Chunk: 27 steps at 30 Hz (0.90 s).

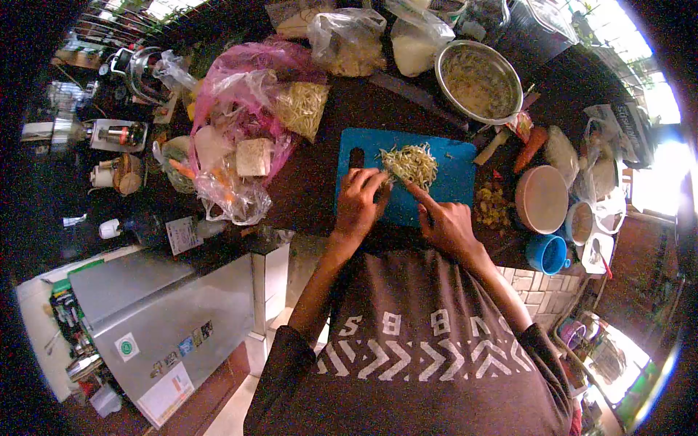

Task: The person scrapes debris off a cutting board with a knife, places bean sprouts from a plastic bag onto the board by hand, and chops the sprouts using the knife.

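Observation:
A blue cutting board lies on the dark table in front of me, with a loose pile of pale bean sprouts on it. My right hand is closed around the handle of a knife, index finger stretched along its top. The blade slants up and left to the edge of the pile. My left hand is at the board's left side, its fingers bent and pressed together on a few bean sprouts beside the blade. Its fingertips are partly hidden.
Left of the board sits a pink plastic bag with a white block and a bag of sprouts. A steel bowl stands behind. On the right are a carrot, yellowish pieces, a pink bowl and a blue cup.

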Motion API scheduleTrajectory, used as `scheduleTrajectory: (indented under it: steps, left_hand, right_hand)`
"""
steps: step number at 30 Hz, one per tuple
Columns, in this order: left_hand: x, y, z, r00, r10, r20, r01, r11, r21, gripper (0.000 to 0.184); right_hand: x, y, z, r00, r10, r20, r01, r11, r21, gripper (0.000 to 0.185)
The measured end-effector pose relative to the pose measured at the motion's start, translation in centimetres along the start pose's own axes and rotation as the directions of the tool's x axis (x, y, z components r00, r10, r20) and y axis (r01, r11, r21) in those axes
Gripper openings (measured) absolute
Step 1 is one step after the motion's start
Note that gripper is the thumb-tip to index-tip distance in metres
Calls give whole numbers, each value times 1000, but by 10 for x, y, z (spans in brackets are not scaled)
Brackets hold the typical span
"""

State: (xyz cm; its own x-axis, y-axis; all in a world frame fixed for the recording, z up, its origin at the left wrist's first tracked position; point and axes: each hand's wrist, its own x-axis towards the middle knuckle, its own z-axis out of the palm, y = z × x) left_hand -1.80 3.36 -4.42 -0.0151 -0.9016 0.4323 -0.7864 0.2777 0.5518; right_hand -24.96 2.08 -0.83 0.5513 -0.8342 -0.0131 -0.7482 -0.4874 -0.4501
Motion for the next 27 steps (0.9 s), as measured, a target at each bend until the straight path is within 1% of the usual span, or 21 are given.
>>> scheduleTrajectory:
  steps: [2,5,9,12,14,15,18,21,23,25,27]
  left_hand:
    - [-3,-4,3,1000,4,14,-4,1000,4,20]
    - [-3,-5,5,1000,14,-7,-14,1000,-17,17]
    - [-3,-5,6,1000,7,-15,-7,999,-40,15]
    - [-4,-7,8,1000,0,-26,-2,998,-58,14]
    - [-4,-8,8,999,7,-33,-9,998,-60,15]
    - [-4,-8,8,999,11,-40,-14,997,-70,15]
    - [-3,-8,8,999,20,-41,-23,997,-71,15]
    - [-2,-7,7,999,7,-37,-10,998,-64,15]
    - [0,-6,8,999,-11,-44,8,998,-65,15]
    - [1,-9,12,998,32,-51,-36,996,-80,17]
    - [2,-8,14,998,32,-61,-37,995,-90,18]
  right_hand:
    - [1,-2,0,999,26,47,-25,1000,-17,64]
    - [0,-6,-3,998,18,63,-14,998,-59,64]
    - [0,-6,-1,997,16,70,-12,998,-65,63]
    - [0,-5,2,998,-22,57,26,997,-75,64]
    - [1,-4,9,998,-24,66,35,986,-160,64]
    - [4,-3,11,998,-25,64,35,986,-162,64]
    - [11,-4,10,998,-49,34,53,992,-113,62]
    - [14,-9,1,997,-26,69,31,996,-83,60]
    - [13,-6,-4,999,30,19,-30,999,18,59]
    - [9,1,-4,1000,25,5,-26,1000,18,59]
    - [6,2,-6,999,31,-15,-30,999,19,59]
